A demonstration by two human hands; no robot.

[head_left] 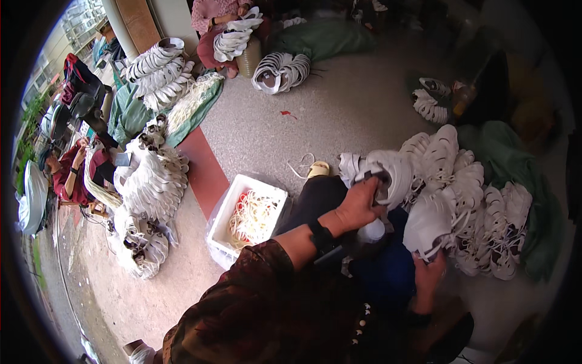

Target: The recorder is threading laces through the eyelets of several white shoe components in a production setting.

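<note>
My left hand is closed on the dark-lined opening of some white shoe uppers above my lap. How many are nested there I cannot tell. Lower and to the right, my right hand grips the near edge of another white shoe upper, whose rounded side faces up. Part of that hand is hidden beneath it. Just beyond both hands lies a big heap of white shoe uppers with loose laces. Below my left hand, a white round-topped object shows near my blue-clad leg.
A white foam box of tangled laces stands left of my legs. A yellowish slipper lies ahead. Green cloth edges the heap. Farther left are more upper piles and a seated person; another person sits at the back.
</note>
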